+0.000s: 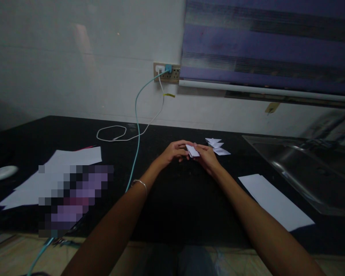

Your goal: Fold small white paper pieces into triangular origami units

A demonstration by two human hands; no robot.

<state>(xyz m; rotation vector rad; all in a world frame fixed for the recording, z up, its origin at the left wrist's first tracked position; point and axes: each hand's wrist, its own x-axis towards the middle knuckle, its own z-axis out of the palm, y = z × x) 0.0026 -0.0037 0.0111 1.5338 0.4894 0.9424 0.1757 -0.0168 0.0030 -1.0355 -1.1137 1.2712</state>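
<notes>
Between my two hands is a small folded piece of white paper (192, 150), held just above the black countertop. My left hand (176, 150) grips its left edge, with the fingers curled round it. From the other side, my right hand (207, 156) pinches the paper between thumb and fingers; part of the paper is hidden behind them. Just beyond my right hand lie several folded white paper pieces (217, 145) with pointed ends, set in a short row on the counter.
White sheets (40, 180) lie at the left near a blurred-out object (80, 195) and a white round item (2, 173). A teal cable (137, 153) and a white cable (112, 140) run from the wall socket (166, 73). Right are a paper sheet (276, 201) and a metal sink (276, 163).
</notes>
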